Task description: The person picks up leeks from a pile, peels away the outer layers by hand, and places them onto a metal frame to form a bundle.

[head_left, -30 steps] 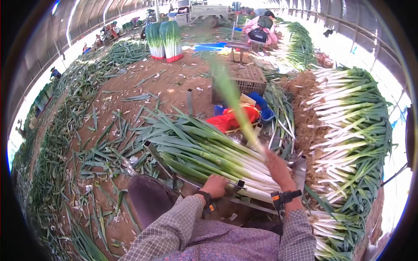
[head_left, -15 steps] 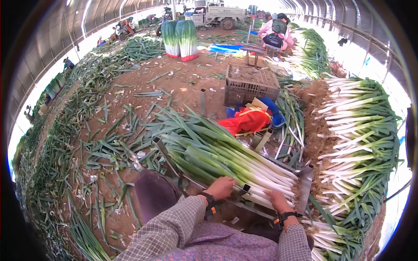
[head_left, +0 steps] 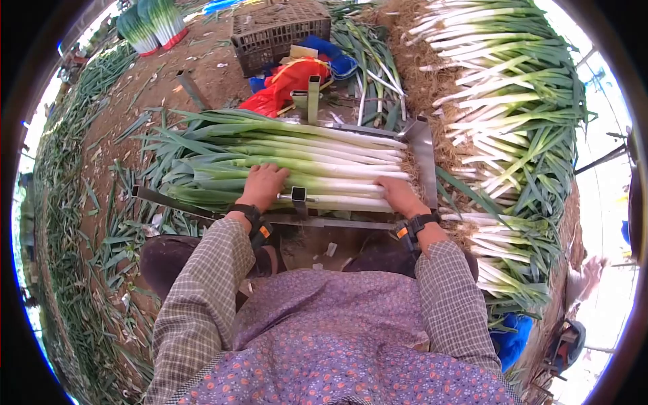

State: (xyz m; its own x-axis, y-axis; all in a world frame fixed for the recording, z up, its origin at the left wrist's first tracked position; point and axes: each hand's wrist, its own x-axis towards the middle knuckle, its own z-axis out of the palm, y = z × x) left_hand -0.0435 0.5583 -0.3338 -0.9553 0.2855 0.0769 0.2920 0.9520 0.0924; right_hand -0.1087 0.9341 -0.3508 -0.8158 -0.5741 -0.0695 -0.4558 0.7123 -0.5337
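A thick bundle of green onions [head_left: 324,156] lies crosswise in a metal frame [head_left: 424,152]. The leaves point left, and the white, rooted ends sit near the frame's right end plate. My left hand [head_left: 264,185] rests over the near stalks where green turns to pale, its fingers curled onto them, just left of a short metal post [head_left: 299,197]. Closer to the roots, my right hand [head_left: 399,196] grips the white part at the near edge, its thumb and fingers partly hidden. Both wrists carry dark straps with orange marks.
A long row of loose green onions [head_left: 499,121] lies to the right. Beyond the frame are a plastic crate [head_left: 280,34], a red bag [head_left: 287,88] and blue cloth [head_left: 331,54]. Wrapped bundles [head_left: 152,27] stand far left. Leaf scraps [head_left: 74,202] litter the soil.
The view has tilted down and turned to the right, so the frame appears higher and further left. My left hand sits further toward the leaves; the right stays near the white ends.
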